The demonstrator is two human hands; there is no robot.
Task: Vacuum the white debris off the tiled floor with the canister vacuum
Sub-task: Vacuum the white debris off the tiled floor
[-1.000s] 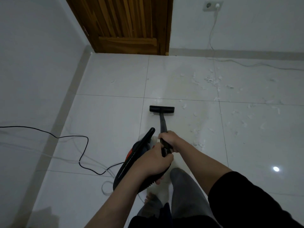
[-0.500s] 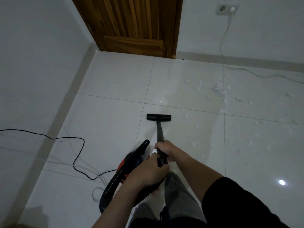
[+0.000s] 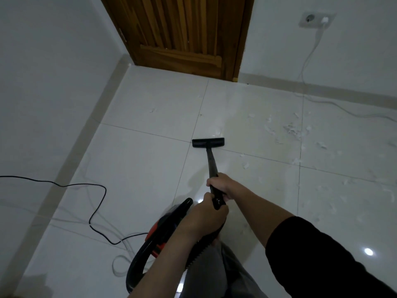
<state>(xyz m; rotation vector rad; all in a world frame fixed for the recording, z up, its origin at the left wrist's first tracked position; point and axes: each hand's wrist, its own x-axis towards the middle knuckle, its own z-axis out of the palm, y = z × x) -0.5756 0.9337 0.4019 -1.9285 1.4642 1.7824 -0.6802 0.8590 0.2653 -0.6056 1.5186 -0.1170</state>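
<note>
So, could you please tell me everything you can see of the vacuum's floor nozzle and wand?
The nozzle is a flat, wide black bar, plastic by its look, lying on the floor across a tile joint, left of most of the debris. A thin black wand slopes back from its middle toward the person. The right hand grips the wand's near end; the left hand holds just behind it, above the vacuum.

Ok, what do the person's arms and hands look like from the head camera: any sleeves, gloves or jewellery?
Both hands, left hand and right hand, are bare, with no gloves, rings or watch visible. The right arm wears a black sleeve pushed up above the forearm; the left forearm shows no sleeve in frame.
</note>
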